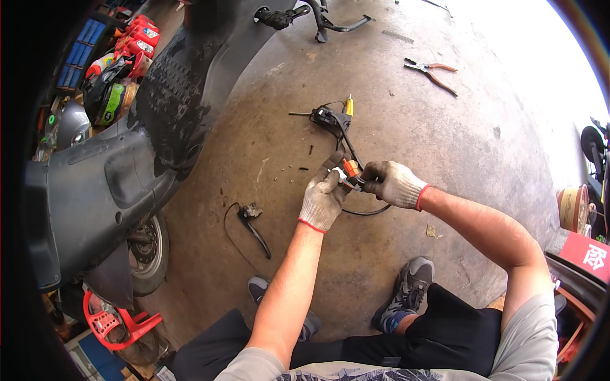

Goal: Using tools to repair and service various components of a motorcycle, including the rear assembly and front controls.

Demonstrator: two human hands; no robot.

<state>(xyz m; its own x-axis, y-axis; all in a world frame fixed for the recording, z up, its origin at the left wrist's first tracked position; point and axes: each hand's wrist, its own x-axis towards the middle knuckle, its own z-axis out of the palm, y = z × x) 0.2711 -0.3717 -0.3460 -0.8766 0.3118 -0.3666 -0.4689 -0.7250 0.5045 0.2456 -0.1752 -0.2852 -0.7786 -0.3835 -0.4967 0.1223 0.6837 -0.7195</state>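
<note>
My gloved left hand (321, 198) is closed around a white plug connector (339, 174) with thin wires. Beside it, at the fingertips of both hands, sits an orange connector (351, 167). My gloved right hand (393, 184) pinches the wires close to the orange connector; its fingertips partly hide them. A black cable (351, 147) runs from the hands to a black lever assembly (327, 117) on the floor, which has a yellow part (349, 106). The cable also loops out below the right hand. Left of my left hand, a black brake lever (254, 232) with a thin cable lies on the floor.
A dark scooter (95, 203) stands on the left, its wheel (150, 255) near the floor parts. Orange-handled pliers (433, 75) lie at far right. Small screws (311, 150) are scattered near my hands. Red bottles (138, 38), a red plastic frame (118, 322) and a red box (584, 255) line the sides.
</note>
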